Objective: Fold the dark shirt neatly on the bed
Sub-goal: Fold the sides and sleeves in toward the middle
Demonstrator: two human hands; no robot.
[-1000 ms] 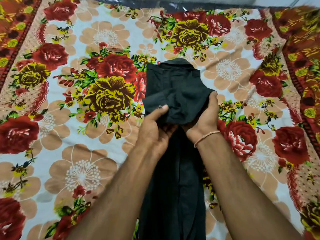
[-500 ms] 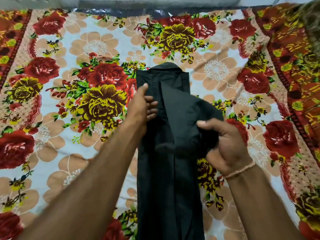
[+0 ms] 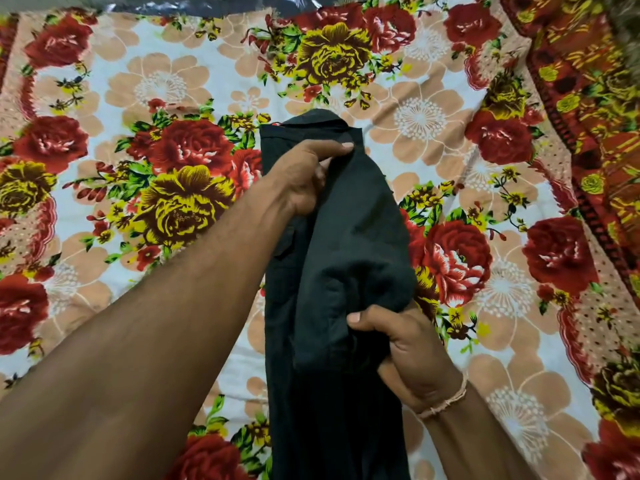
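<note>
A floral bedsheet (image 3: 433, 119) in red, yellow and peach covers everything.

Dark shirt (image 3: 349, 237) lengthwise on floral bedsheet (image 3: 173, 81), left hand (image 3: 304, 174) pinching near collar, right hand (image 3: 408, 351) gripping sleeve

No legible text, label, brand, number or sign in the head view. Dark shirt (image 3: 346, 237): plain fabric, no print or lettering that can be read; a small red speck sits at the collar edge, too small to tell whether it is a tag or carries writing. Floral bedsheet (image 3: 138, 98): printed with roses and blossoms only, no characters. Thread band on the right wrist (image 3: 445, 403): plain, unmarked. Dark strip along the top edge of the bed: glossy and blurred, nothing readable on it.
</note>
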